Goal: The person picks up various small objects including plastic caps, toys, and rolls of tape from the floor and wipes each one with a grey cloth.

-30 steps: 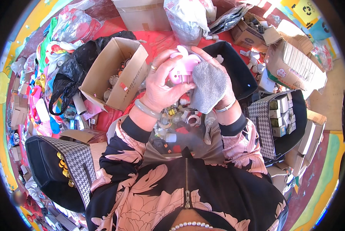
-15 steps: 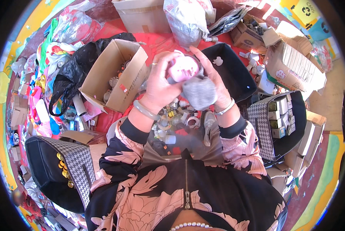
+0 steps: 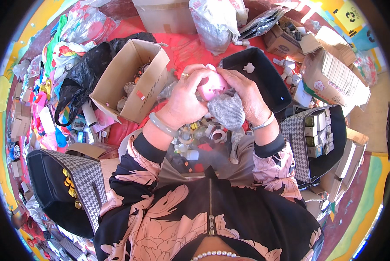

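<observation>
I saw left hand [image 3: 186,95] fingers clamping a rounded pink plastic object [image 3: 213,85], right hand [image 3: 252,99] fingers gripping textured grey cloth [image 3: 227,110] beside them

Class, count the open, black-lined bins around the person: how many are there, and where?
3: a black bin with a houndstooth side at lower left, a matching one at right, and a black rectangular bin just beyond the right hand. Others may be hidden.
</observation>
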A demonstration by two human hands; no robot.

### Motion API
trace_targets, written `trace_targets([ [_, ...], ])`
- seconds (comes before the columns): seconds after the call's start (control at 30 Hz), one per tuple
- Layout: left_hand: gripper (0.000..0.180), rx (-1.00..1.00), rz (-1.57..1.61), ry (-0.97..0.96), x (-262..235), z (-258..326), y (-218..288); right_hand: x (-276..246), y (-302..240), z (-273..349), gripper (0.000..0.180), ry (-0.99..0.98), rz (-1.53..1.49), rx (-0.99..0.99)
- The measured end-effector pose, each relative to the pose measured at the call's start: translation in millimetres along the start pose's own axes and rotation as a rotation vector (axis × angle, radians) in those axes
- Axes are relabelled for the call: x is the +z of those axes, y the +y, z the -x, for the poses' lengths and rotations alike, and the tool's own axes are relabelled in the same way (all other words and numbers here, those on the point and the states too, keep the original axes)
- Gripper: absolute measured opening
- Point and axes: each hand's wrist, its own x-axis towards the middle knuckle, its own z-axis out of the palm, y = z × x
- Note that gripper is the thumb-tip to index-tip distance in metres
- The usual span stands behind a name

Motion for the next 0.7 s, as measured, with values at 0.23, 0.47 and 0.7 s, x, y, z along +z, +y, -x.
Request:
trace_targets([
  [0.23,0.054,-0.083,0.079,0.002,0.7,-1.2,0.8,9.9,0.1,1.7,0.047,0.096,0.151,-0.082],
  [0.47,0.060,-0.168,0.269,0.044,8.3,5.6,-1.3,12.2,8.2,1.2,0.037,0.171,0.168,-0.161],
  [0.7,0.063,-0.139,0.423,0.089,0.0,0.8,-7.1,5.7,15.8,-0.7,0.044,0.234,-1.304,0.348],
])
